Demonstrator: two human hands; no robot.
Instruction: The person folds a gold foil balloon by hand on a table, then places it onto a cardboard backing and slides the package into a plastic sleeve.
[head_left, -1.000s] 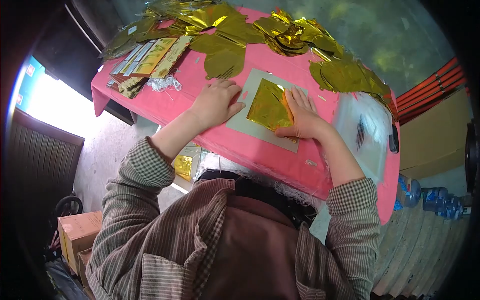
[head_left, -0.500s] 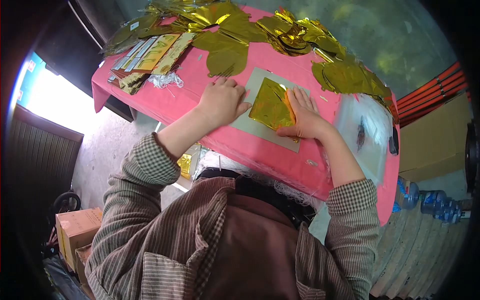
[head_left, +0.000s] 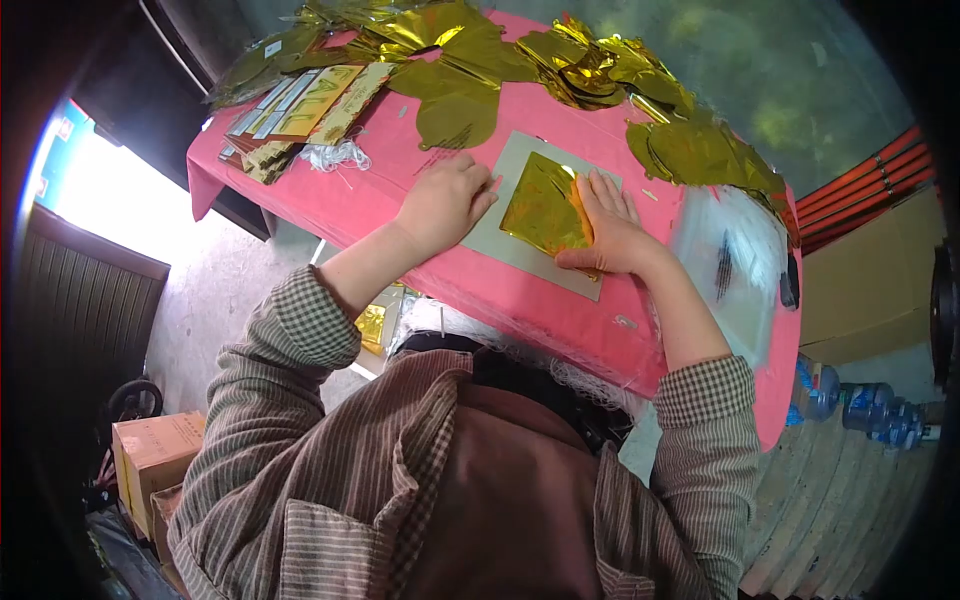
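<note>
A folded gold foil balloon lies on a grey board at the front of the pink-covered table. My right hand rests flat on its right edge, fingers stretched out and thumb toward the near corner. My left hand is at the board's left edge, its fingers curled in. What it holds, if anything, is hidden under the fingers. Beyond its knuckles, fine dark printed lines show over the pink cloth, close to a flat, unfolded gold foil balloon.
More gold foil balloons lie along the table's far edge. Printed cards and white string are at the left. Clear plastic bags lie at the right on the pink cloth. Water bottles are on the floor.
My left hand has shifted slightly, its thumb drawn in closer to the fingers. My right hand stays flat on the folded foil. The view has shifted a little.
</note>
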